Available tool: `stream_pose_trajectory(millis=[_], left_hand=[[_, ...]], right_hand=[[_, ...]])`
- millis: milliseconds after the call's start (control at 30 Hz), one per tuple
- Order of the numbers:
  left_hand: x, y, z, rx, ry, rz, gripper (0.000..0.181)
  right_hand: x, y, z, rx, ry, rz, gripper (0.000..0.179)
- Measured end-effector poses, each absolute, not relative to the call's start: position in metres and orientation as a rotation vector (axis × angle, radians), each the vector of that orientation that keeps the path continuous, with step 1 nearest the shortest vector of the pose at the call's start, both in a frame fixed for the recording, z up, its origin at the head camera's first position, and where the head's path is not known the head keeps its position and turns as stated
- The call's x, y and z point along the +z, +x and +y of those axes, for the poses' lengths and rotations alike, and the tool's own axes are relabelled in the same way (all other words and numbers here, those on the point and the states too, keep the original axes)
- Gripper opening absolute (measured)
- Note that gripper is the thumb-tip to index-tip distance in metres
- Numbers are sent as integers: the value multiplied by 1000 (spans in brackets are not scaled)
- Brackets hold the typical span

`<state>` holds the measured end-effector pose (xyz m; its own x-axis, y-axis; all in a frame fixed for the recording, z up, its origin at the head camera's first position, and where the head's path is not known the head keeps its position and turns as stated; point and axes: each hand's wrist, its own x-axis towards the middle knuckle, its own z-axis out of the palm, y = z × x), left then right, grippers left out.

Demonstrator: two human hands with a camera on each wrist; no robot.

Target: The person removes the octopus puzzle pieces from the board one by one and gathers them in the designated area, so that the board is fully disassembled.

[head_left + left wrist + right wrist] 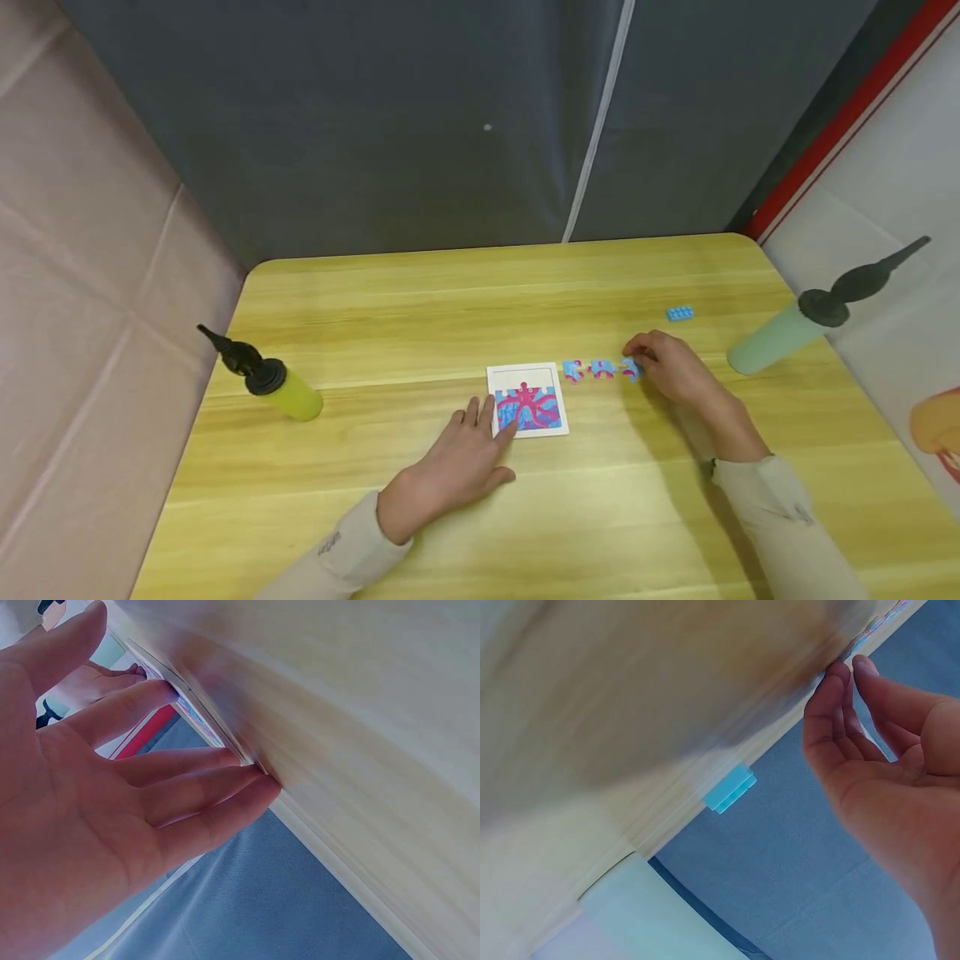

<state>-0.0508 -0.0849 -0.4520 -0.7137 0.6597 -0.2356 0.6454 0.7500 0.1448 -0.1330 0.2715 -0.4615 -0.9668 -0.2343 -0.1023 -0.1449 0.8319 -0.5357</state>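
Your left hand [463, 462] lay at the left side of the thin, white, square puzzle tray [522, 374], apparently card, fingers spread and holding nothing, one fingertip over the tray's lower left corner. The tray looked light, fairly stiff and apt to slide, so its white border seemed the safest place for you to press. Within it, a pink octopus picture [528, 408] on blue filled the lower part, its top edge knobbed and notched, bare white above. Just right of the tray's upper part, three small, flat, blue-and-pink puzzle pieces [602, 368] stood in a row, probably featherlight, best pinched by opposite edges because their narrow tabs could bend. Farther right of the tray, your right hand [675, 367] was at the end piece, thumb and fingertips close together; whether they gripped it could not be told.
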Motion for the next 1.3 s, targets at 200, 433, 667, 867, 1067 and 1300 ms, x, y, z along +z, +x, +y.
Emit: stream_pose_trajectory(millis=[200,433,667,867,1067,1300], left_hand=[[-453,-50,-86,57,1023,2679,67],[-454,-48,-88,86,1011,2674,67],[-455,-48,-89,87,992,2691,66],[-456,-47,-89,97,988,2704,66],[-456,-48,-89,85,997,2706,65],[-457,-51,-88,75,1023,2715,65]], right_hand=[[-460,-131,266,-832,-302,2853,21],[-458,-125,250,-942,-338,2783,21],[-458,-131,231,-907,-428,2833,18],[-455,-134,213,-898,-451,2826,16],[-453,-132,195,-918,-488,2807,15],[-449,-131,179,-922,-501,2783,15]])
